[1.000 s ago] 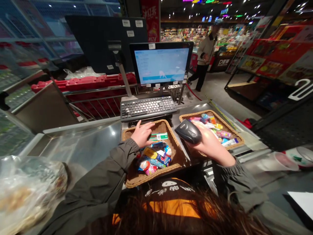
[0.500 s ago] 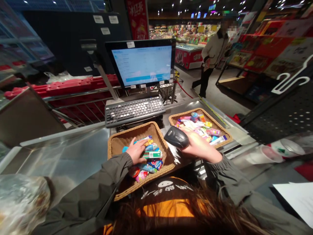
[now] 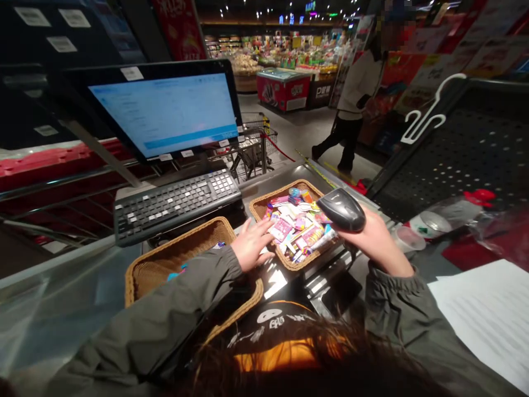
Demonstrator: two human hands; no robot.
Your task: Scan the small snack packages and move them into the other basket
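My right hand grips a dark handheld barcode scanner, held over the right edge of the right wicker basket, which is full of small colourful packets. My left hand reaches across with its fingers stretched out, fingertips at the near left rim of that basket, nothing visibly held. The left wicker basket lies under my left forearm, most of its contents hidden by my sleeve.
A keyboard and a lit monitor stand behind the baskets. White paper lies at the right, with a plastic cup beside it. A person walks in the aisle beyond; a shopping cart stands there.
My left hand left the left basket and moved right to the right basket's rim. The scanner hand shifted right, and my view turned right.
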